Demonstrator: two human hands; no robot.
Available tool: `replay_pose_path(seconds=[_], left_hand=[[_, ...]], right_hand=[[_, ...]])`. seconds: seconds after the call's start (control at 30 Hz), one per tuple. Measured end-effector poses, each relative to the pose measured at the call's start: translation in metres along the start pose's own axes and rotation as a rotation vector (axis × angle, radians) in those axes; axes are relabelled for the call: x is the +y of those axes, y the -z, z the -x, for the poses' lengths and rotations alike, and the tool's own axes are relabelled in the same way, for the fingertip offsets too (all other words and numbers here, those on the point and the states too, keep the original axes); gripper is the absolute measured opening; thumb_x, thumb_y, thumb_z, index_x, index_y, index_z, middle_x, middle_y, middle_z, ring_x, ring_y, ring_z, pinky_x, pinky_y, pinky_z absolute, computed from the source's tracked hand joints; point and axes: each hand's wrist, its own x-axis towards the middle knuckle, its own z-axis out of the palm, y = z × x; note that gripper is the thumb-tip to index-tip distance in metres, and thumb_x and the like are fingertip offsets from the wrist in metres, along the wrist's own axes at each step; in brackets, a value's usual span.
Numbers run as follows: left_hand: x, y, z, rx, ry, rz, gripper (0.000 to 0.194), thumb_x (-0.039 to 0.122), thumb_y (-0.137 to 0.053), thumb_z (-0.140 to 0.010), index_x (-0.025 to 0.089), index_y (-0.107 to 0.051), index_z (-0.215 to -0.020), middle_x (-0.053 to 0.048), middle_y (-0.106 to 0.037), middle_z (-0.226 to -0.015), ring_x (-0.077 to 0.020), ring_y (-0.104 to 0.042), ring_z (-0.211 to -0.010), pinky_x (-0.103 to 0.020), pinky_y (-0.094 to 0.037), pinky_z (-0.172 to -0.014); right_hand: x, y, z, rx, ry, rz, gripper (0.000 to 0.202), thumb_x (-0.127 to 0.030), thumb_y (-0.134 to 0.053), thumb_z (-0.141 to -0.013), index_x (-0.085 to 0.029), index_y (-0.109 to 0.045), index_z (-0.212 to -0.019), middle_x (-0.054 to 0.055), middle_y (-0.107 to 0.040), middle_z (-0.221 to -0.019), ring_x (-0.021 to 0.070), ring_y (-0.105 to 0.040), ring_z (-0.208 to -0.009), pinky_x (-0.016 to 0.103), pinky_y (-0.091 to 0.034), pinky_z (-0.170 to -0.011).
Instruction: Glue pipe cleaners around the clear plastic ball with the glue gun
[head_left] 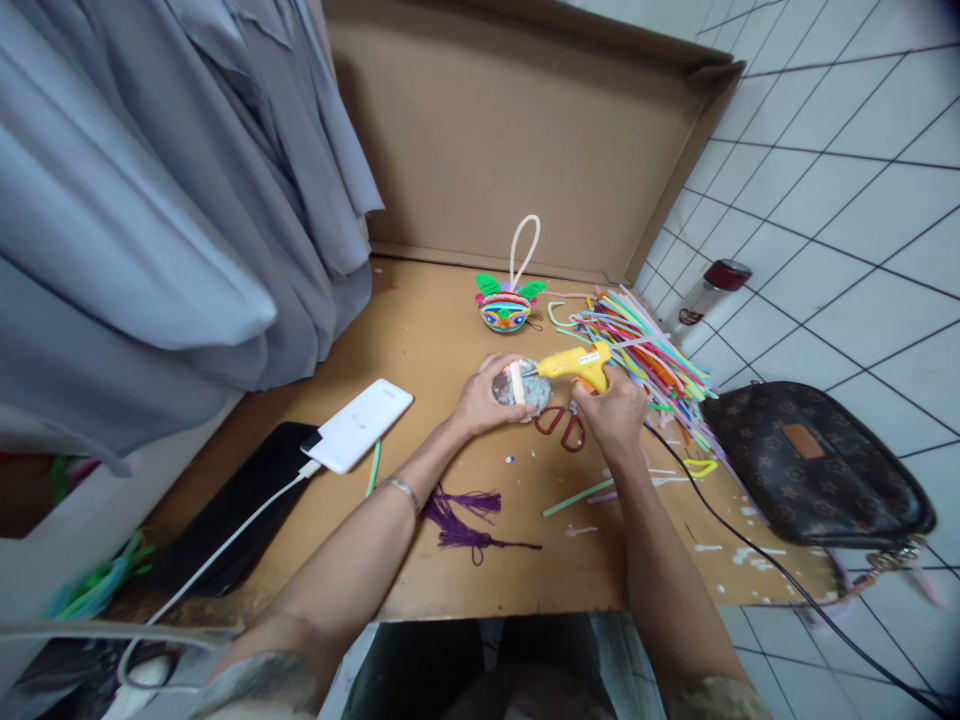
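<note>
My left hand [484, 395] holds a small rounded bluish-grey piece [537, 392] with a pale strip across it. In my right hand [616, 410] is a yellow glue gun [574, 367], its nozzle pointing left and meeting the piece near the pale strip. Red-handled scissors [573, 434] lie just below the piece, between my hands. Behind them sits a colourful animal-face ornament [505, 310] with green ears and a cream loop. Purple tassels [465, 520] rest on the table beside my left forearm.
Coloured pipe cleaners [645, 350] are heaped at the right, near a patterned brown bag [821, 465] and a red-lidded bottle [709, 295]. A white power bank [358, 425] with a cable overlaps a black device [240, 510]. Cardboard [510, 130] stands behind; grey cloth hangs left.
</note>
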Motion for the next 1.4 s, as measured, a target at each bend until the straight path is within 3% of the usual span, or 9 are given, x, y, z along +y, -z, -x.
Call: replay_pose_path(seconds=[1.4], left_hand=[[-0.0055, -0.0014, -0.0005, 0.023, -0.007, 0.024, 0.067, 0.035, -0.084, -0.061, 0.019, -0.061, -0.122, -0.011, -0.063, -0.126, -0.0287, -0.061, -0.119, -0.045, -0.047, -0.106]], right_hand=[[-0.0069, 0.0023, 0.0006, -0.073, -0.052, 0.051, 0.026, -0.042, -0.053, -0.076, -0.018, -0.064, -0.08, 0.006, -0.066, -0.075, 0.0167, -0.048, -0.062, 0.028, -0.024, -0.058]])
